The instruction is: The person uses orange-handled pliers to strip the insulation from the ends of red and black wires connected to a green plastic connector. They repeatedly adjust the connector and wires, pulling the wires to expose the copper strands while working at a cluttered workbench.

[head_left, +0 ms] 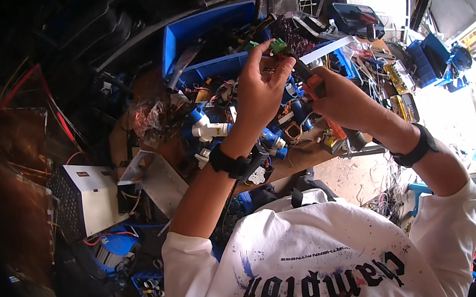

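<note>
Over the cluttered workbench (265, 175), both my hands are raised and close together. My left hand (260, 88) has its thumb and fingers closed on a small green block (277, 46) that looks like a terminal connector. In my right hand (343, 98) is a pair of pliers with orange handles (336, 129), the fingers wrapped around them. Their dark head (301, 68) points up and left, near my left thumb and the green block. Whether the jaws touch the block, I cannot tell.
Behind my hands is a blue bin (199, 33). White-and-blue pipe fittings (208, 129) and loose parts crowd the bench. A white metal case (91, 198) stands at left. An open dark tool case (358, 18) lies at back right, near blue bins (431, 60).
</note>
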`<act>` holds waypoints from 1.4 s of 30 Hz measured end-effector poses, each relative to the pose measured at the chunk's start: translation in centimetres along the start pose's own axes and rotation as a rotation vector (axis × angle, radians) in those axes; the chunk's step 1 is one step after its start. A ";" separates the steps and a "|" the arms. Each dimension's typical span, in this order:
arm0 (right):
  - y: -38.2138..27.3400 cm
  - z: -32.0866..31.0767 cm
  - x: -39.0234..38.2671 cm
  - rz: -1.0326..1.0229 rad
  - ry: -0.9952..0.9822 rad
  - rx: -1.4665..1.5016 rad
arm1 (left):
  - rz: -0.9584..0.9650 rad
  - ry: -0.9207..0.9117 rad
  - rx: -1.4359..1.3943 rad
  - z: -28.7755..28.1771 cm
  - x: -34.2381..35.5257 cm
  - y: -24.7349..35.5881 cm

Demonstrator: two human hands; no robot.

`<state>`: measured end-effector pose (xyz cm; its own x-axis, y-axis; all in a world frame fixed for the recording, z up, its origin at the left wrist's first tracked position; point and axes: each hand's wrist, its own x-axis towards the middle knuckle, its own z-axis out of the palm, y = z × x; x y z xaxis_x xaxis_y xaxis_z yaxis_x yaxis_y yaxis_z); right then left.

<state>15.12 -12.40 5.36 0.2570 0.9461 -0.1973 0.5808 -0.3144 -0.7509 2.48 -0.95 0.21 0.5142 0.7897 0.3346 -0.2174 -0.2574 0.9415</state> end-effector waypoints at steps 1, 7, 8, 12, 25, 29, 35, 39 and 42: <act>0.0 0.1 0.0 -0.006 0.003 -0.002 | -0.021 -0.002 0.005 0.0 0.0 0.2; -0.5 0.3 0.2 0.010 0.024 -0.016 | -0.048 -0.005 -0.025 -0.1 0.1 -0.2; 0.0 0.5 0.3 0.001 0.030 -0.005 | -0.056 -0.010 -0.041 -0.1 0.1 -0.3; 0.8 0.9 0.6 -0.046 0.053 0.026 | -0.030 -0.002 -0.017 0.0 0.3 -0.5; 0.8 1.7 1.0 0.036 0.082 0.068 | -0.040 0.019 -0.032 -0.1 0.4 -0.8; 0.3 1.9 1.0 0.047 0.098 0.078 | 0.017 0.036 0.000 -0.2 0.7 -1.4; 1.1 2.4 1.4 0.068 0.109 0.084 | 0.021 0.018 0.055 -0.1 0.4 -1.0; 1.5 2.8 1.4 0.044 0.124 0.095 | -0.063 0.025 0.041 -0.2 0.4 -1.1; 1.9 3.0 1.7 0.020 0.143 0.139 | -0.059 0.027 0.034 -0.1 0.5 -1.0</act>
<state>14.30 -11.14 1.71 0.3798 0.9160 -0.1289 0.4653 -0.3096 -0.8293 2.87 -0.26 -0.61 0.5024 0.8189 0.2776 -0.1588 -0.2282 0.9606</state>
